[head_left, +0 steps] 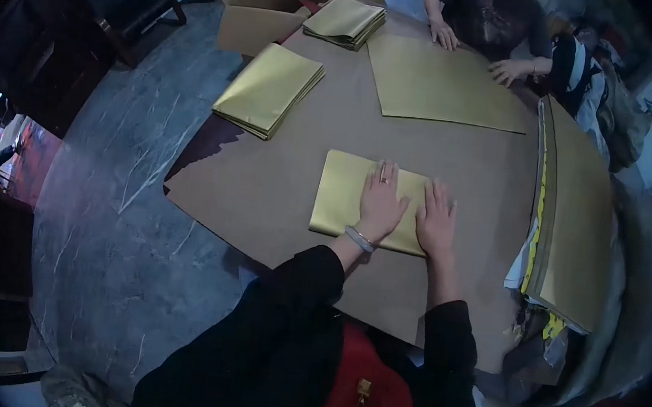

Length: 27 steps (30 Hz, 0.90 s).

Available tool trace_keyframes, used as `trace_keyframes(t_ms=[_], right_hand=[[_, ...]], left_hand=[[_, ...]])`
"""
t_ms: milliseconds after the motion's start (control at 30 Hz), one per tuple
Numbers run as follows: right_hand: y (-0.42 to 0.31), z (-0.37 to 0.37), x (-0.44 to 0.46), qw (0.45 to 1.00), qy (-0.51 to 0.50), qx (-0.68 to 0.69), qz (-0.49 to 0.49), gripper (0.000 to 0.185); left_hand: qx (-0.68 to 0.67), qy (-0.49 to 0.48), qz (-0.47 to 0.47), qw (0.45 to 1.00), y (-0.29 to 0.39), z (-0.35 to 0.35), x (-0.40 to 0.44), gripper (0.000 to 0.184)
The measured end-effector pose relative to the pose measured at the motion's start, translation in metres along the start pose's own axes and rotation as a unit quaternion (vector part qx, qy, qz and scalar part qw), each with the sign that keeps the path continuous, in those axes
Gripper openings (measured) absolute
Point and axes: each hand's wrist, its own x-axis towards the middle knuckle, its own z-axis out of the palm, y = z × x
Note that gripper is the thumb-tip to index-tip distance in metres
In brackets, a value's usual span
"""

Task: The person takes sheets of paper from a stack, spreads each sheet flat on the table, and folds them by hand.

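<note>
A folded gold paper sheet (339, 193) lies on the brown board-covered table in front of me. My left hand (383, 208) rests flat on its middle, fingers stretched out, with a ring on a finger and a bracelet at the wrist. Beside it, my right hand (437, 221) presses flat near the sheet's right end, its fingers extended. Neither hand grips anything. Part of the sheet is hidden under both hands.
Two stacks of folded gold paper (271, 86) (347, 20) lie toward the far left, by an open cardboard box (257, 29). Across the table a person (488, 18) has both hands on a large flat gold sheet (450, 81). A tall pile of gold sheets (575, 214) stands right.
</note>
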Motion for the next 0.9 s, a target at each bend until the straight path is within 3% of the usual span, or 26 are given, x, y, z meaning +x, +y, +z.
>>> trace_keyframes(t_ms=[233,533,733,900], right_hand=[[0.001,0.001,0.001,1.000,-0.012,0.003,-0.007,0.053],[-0.005,-0.011,0.001,0.999,-0.049,-0.023,0.004,0.050],[0.000,-0.003,0.002,0.999,-0.031,-0.013,0.000,0.050],[-0.001,-0.003,0.002,0.999,-0.039,-0.017,0.013,0.050]], left_hand=[[0.045,0.045,-0.037,0.997,-0.035,-0.019,-0.002,0.075],[0.041,0.034,-0.070,0.996,-0.055,-0.021,-0.004,0.079],[0.058,0.030,-0.165,0.984,-0.068,-0.036,-0.001,0.086],[0.060,0.075,-0.167,0.981,-0.072,-0.033,-0.002,0.086]])
